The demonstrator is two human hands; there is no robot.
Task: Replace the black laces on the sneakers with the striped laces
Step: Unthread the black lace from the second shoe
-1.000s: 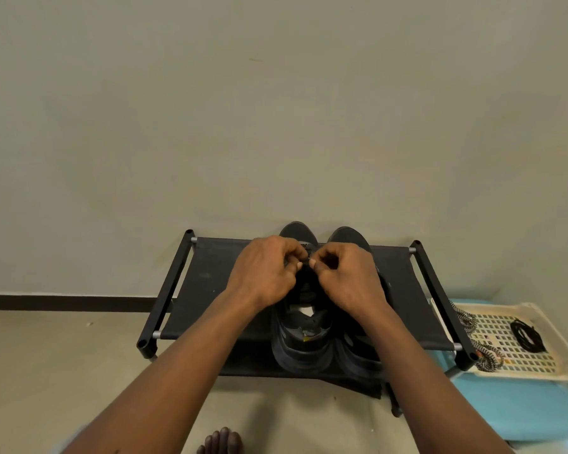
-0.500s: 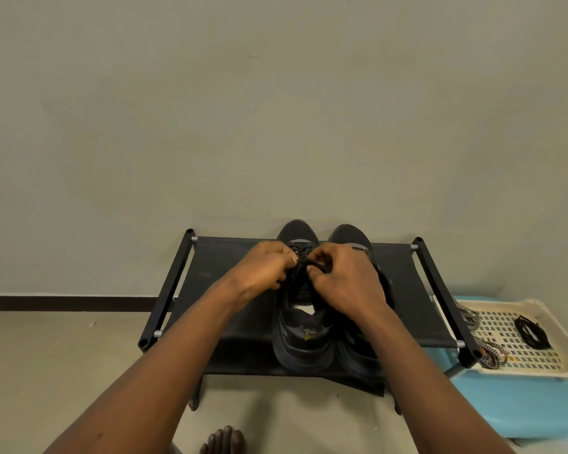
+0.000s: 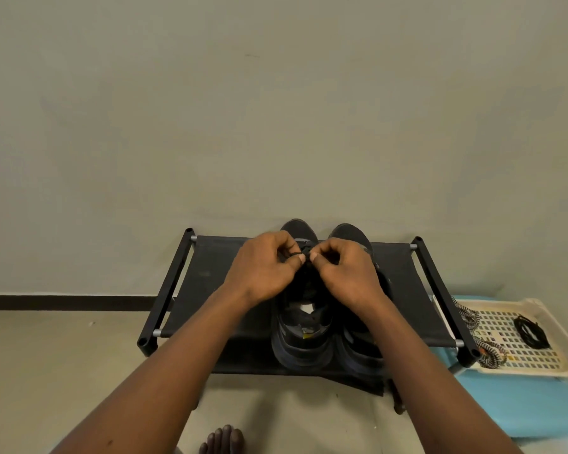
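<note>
Head view, fingers: fingers (image 3: 297,259) of both hands curled, pinching the black lace (image 3: 301,254) between them.
Hands: left hand (image 3: 263,267) and right hand (image 3: 348,273) over toe-end eyelets.
Handling: soft, light cord; probably best gripped near its tip.
Pair: 2 sneakers (image 3: 300,345) on the bench (image 3: 217,283).
Spare: striped laces (image 3: 491,353) at tray (image 3: 538,368) edge, right of bench.
Writing: none legible.
</note>
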